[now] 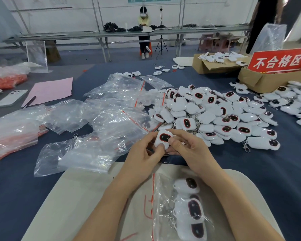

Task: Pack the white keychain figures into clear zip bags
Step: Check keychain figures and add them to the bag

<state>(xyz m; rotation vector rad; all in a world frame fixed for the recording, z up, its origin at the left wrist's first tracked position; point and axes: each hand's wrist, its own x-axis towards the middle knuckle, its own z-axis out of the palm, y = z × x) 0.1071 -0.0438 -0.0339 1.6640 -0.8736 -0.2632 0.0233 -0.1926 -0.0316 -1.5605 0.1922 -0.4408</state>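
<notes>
Both my hands hold one white keychain figure (163, 138) with a dark red-rimmed face, just above the table's middle. My left hand (144, 153) grips its left side, thumb on the lower edge. My right hand (186, 148) pinches its right side, thumb beside the face. A clear zip bag (165, 193) with three figures (189, 207) inside lies on my lap below my wrists. A big heap of loose figures (221, 115) spreads to the right. Empty clear zip bags (111, 117) lie scattered to the left.
Two cardboard boxes (214, 66) (268, 79) stand at the back right, one with a red sign (279, 60). A phone (10, 98), a pen (29, 101) and pink paper (50, 90) lie at the left. Stacked bags (10, 134) sit far left. A seated person (143, 32) works at a far bench.
</notes>
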